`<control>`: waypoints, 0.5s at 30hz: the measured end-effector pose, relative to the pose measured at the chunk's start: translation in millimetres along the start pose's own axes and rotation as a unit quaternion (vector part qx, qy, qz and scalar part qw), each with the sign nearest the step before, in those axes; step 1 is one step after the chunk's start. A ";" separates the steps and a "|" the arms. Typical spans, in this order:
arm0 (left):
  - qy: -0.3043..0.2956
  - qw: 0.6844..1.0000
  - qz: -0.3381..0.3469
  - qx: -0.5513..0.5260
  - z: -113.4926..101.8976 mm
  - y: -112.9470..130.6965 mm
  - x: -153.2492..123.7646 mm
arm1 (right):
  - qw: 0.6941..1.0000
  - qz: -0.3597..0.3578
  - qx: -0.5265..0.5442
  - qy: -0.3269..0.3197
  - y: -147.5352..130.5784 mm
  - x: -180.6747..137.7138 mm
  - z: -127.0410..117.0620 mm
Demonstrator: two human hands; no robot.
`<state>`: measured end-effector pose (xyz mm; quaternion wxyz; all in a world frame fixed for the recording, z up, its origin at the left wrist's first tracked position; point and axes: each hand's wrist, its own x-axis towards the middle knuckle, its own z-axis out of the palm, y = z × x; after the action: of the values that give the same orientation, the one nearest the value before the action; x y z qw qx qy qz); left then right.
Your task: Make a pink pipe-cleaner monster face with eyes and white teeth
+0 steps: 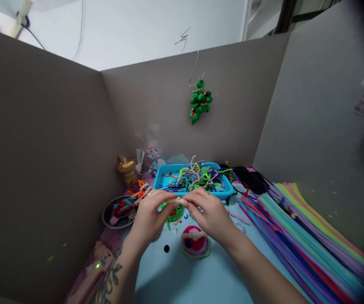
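Between the fingertips of both hands is a short, cream, twisted length of pipe cleaner (181,201). My left hand (155,211) pinches its left end, and my right hand (207,212) pinches the right end. Both are held above the blue work surface (188,285). Below them lies a round pink and red fuzzy piece (195,241) with a cream band across it and a dark spot. A small black disc (167,248) sits to its left. Partly hidden behind my left fingers is a green fuzzy piece (175,214) with red bits.
A blue tray (228,192) of tangled pipe cleaner scraps stands at the back. Long colored pipe cleaners (299,236) fill the right side. On the left are a metal bowl (106,217) of fuzzy pieces and a pink glue gun (88,280). Grey panels (156,97) enclose the table.
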<state>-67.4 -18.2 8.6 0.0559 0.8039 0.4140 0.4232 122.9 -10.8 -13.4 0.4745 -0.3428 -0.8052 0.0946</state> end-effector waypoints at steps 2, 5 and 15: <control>-0.009 1.000 0.005 0.005 0.7 0.7 0.3 | 1.000 0.002 -0.011 0.005 -0.7 0.4 -1.1; -0.024 0.999 0.012 0.017 2.8 3.3 0.5 | 0.999 -0.001 -0.032 0.009 -1.2 0.5 -1.9; -0.041 0.998 0.002 0.055 7.2 8.1 0.5 | 0.987 -0.076 -0.122 0.072 1.9 -1.9 2.1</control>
<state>-57.0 -21.3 7.9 0.0278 0.8237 0.4320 0.3663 122.6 -10.2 -16.7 0.4918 -0.3416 -0.7982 -0.0658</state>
